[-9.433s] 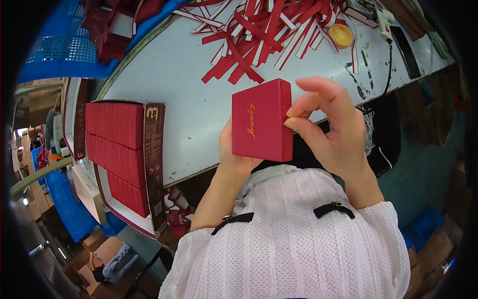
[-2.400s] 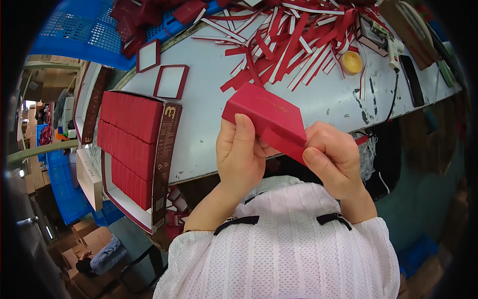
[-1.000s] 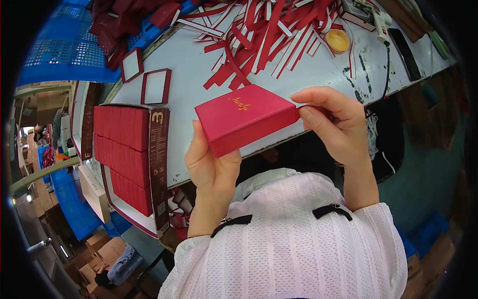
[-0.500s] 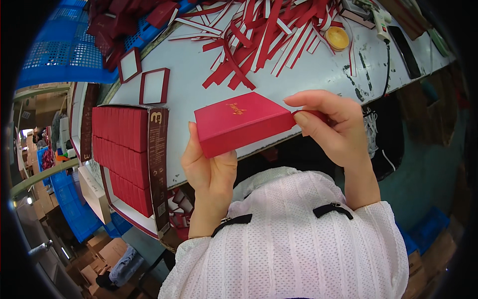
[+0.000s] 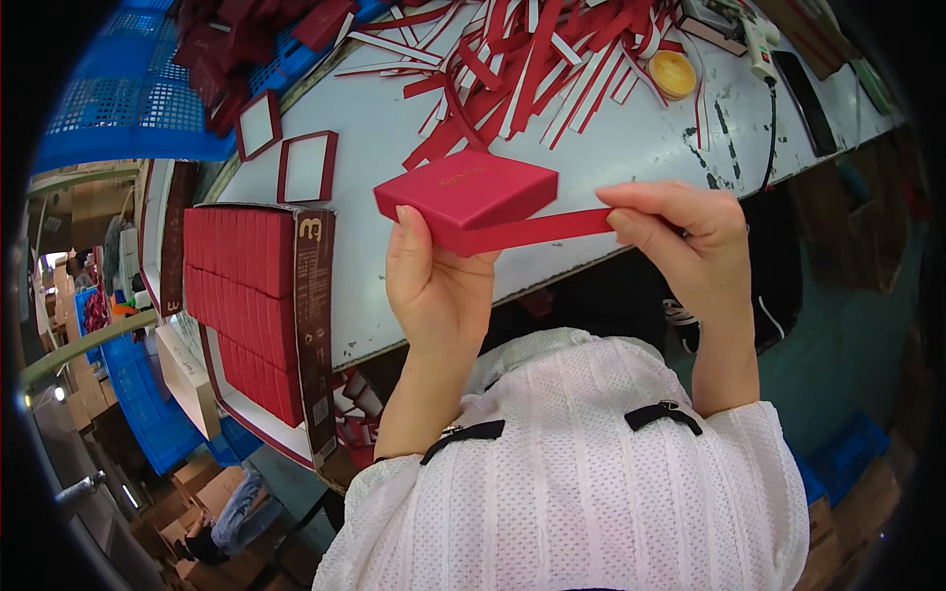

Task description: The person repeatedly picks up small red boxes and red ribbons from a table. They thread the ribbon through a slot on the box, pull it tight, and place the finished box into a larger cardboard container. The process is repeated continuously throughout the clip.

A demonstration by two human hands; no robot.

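Note:
A small flat red gift box (image 5: 468,192) with gold lettering on its lid is held up over the table's near edge. My left hand (image 5: 439,286) grips its near left corner, thumb at the side and the other fingers underneath, partly hidden. A red paper strip (image 5: 552,229) stretches from the box's near side out to the right. Its far end is pinched between the thumb and index finger of my right hand (image 5: 685,236), which stays apart from the box.
A pile of red and white strips (image 5: 532,59) covers the table's far side, by a yellow round tub (image 5: 672,74). Two open box parts (image 5: 306,167) lie left. A carton of red boxes (image 5: 241,256) stands at the near left; a blue crate (image 5: 108,98) is beyond. A black phone-like slab (image 5: 803,103) lies right.
The box has shifted slightly away and been turned. My right hand has drawn the strip out to the right, so a long stretch of it now shows.

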